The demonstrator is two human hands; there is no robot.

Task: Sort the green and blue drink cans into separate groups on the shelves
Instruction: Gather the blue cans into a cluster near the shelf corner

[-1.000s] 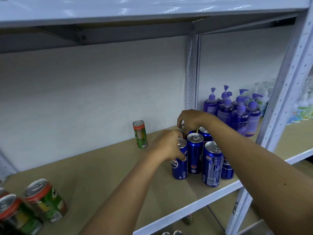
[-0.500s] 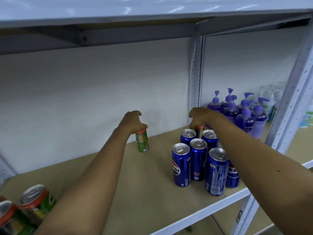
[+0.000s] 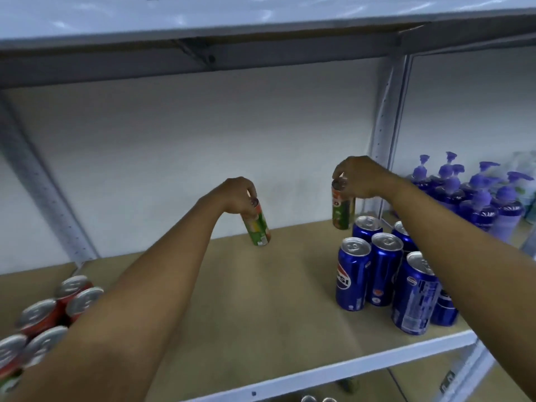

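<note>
My left hand (image 3: 238, 195) grips the top of a slim green can (image 3: 258, 227) and holds it tilted above the middle of the shelf board (image 3: 275, 300). My right hand (image 3: 356, 177) holds a second green can (image 3: 343, 208) by its rim, lifted just behind the cluster of blue cans (image 3: 383, 271) at the shelf's right. The blue cans stand upright, close together; my right forearm hides part of them. More green cans with red bands and silver lids (image 3: 43, 320) stand at the left front corner.
A grey upright post (image 3: 388, 134) divides this bay from the right one, where several purple pump bottles (image 3: 478, 198) stand. Another shelf hangs overhead (image 3: 261, 21). A white rail (image 3: 348, 369) edges the shelf front; can tops show below it.
Both hands have lifted a green can off the shelf: the left raised the lone can at the back, the right pulled one up from behind the blue cans. The view shifted left.
</note>
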